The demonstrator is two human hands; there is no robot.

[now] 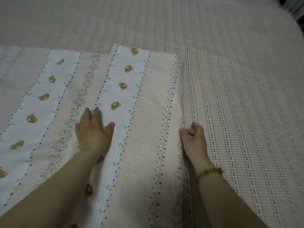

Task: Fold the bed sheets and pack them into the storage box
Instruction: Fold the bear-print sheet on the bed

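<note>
A pale pink and white bed sheet (pixel 144 99) with bear faces, leaf sprigs and dotted stripes lies spread flat over the bed, reaching from the left edge of view to a straight right edge. My left hand (pixel 92 129) lies flat on the sheet with its fingers straight, pressing on it near a leaf stripe. My right hand (pixel 193 137) has its fingers curled at the sheet's right edge and seems to pinch that edge. A beaded bracelet (pixel 209 172) sits on my right wrist. No storage box is in view.
Under the sheet lies a beige woven bed cover (pixel 238 112) with dashed stripes, bare to the right and at the back. A dark area (pixel 296 7) shows past the bed's far right corner.
</note>
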